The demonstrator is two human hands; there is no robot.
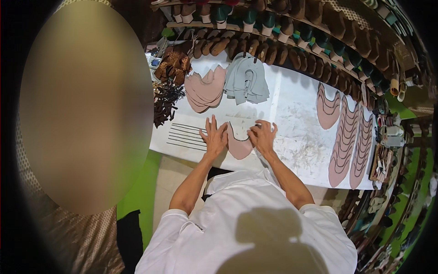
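A pink U-shaped shoe upper piece (239,150) lies flat on the white table in front of me, with a thin dark strip (240,138) along its curved inner edge. My left hand (215,137) rests at the piece's left arm, fingers spread, the thumb side touching it. At the opposite arm, my right hand (263,138) is bent with thumb and forefinger pinched at the strip's end; the fingers partly hide the grip. Several loose dark strips (182,137) lie in parallel rows beside my left hand.
Beyond my hands are stacks of pink pieces (205,91) and grey pieces (246,80). Edged pink uppers (343,141) overlap in rows at the right. Dark scraps (166,107) heap at the left. Shoe racks (292,39) line the back. A blurred oval covers the far left.
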